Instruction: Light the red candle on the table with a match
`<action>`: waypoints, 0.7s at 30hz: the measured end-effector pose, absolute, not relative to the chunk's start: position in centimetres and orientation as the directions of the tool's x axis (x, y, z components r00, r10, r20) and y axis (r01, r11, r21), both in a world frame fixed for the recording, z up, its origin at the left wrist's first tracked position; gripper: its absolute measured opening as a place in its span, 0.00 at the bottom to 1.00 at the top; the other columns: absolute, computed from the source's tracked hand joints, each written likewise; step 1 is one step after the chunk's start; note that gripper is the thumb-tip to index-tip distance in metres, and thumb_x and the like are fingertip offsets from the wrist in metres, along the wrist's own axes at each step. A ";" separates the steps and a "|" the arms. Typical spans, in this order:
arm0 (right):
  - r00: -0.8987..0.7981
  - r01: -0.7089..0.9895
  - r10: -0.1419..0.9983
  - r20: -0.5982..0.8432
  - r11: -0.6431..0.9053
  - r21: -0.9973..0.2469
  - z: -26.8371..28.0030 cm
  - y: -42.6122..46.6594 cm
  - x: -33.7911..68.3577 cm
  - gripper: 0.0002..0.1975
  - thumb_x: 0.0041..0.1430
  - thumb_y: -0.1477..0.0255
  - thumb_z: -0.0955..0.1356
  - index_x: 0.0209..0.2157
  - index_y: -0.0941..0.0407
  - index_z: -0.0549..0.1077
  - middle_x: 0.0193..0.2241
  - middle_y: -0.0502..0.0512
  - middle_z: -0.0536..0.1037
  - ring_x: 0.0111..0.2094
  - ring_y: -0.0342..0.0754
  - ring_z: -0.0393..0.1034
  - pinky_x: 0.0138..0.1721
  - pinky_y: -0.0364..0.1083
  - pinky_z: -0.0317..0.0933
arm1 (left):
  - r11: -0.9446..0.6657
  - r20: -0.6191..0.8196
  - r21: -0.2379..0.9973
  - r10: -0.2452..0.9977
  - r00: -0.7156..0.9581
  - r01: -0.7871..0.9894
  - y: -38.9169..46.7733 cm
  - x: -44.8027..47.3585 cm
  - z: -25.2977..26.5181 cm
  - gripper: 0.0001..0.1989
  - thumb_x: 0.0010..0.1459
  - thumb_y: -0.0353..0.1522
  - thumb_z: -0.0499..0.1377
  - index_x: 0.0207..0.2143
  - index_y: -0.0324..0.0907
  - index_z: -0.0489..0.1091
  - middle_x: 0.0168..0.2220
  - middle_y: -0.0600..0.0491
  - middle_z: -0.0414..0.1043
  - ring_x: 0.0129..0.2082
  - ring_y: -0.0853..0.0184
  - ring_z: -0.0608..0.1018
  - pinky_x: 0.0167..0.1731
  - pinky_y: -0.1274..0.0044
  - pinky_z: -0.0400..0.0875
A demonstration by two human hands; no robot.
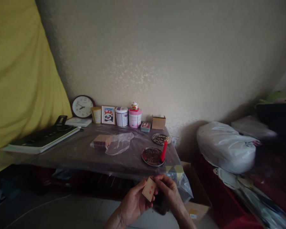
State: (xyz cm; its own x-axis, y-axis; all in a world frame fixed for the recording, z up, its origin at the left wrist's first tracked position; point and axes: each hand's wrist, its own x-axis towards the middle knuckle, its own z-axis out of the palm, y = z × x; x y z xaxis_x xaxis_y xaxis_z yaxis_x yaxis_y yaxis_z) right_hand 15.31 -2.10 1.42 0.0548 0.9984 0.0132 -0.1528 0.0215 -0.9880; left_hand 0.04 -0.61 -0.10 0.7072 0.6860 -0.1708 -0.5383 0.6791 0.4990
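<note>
In front of the table's near edge, my left hand [136, 199] grips a small tan matchbox [148, 190] with red print on its face, tilted between thumb and fingers. My right hand [168, 190] is closed in a pinch at the matchbox's upper right end; what its fingertips hold is too small to make out. Beyond them, a red candle [164, 151] leans on the right rim of a dark round metal plate [146, 156]. Behind that, a second plate [154, 140] carries several matches [162, 139]. A stack of small boxes [101, 141] lies partly in clear plastic wrap [120, 143].
Along the wall stand a clock [83, 107], a yellow cup [96, 115], a panda picture frame [108, 115], two canisters [122, 117] and an open cardboard box [158, 122]. Large books [43, 136] lie left. A carton [197, 194] and a white bag [225, 146] are right.
</note>
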 end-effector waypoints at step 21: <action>0.053 0.307 0.978 0.203 0.178 -0.935 0.3 -2.1 16.3 0.14 0.55 0.59 0.66 0.31 0.57 0.72 0.28 0.51 0.76 0.31 0.45 0.68 0.33 0.41 0.62 | 0.724 -0.161 0.387 0.663 0.731 -0.571 0.2 -0.4 -1.0 0.20 0.55 0.32 0.50 0.49 0.34 0.64 0.30 0.44 0.74 0.21 0.72 0.70 0.21 0.80 0.56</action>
State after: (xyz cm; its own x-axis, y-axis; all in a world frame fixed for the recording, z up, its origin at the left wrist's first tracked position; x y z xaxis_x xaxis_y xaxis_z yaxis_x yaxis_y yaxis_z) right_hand 16.30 -2.11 0.25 0.0530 0.9777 0.2034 0.3069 0.1779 -0.9350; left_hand -0.45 0.18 -0.99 0.7307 0.6634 -0.1613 -0.5715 0.7235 0.3872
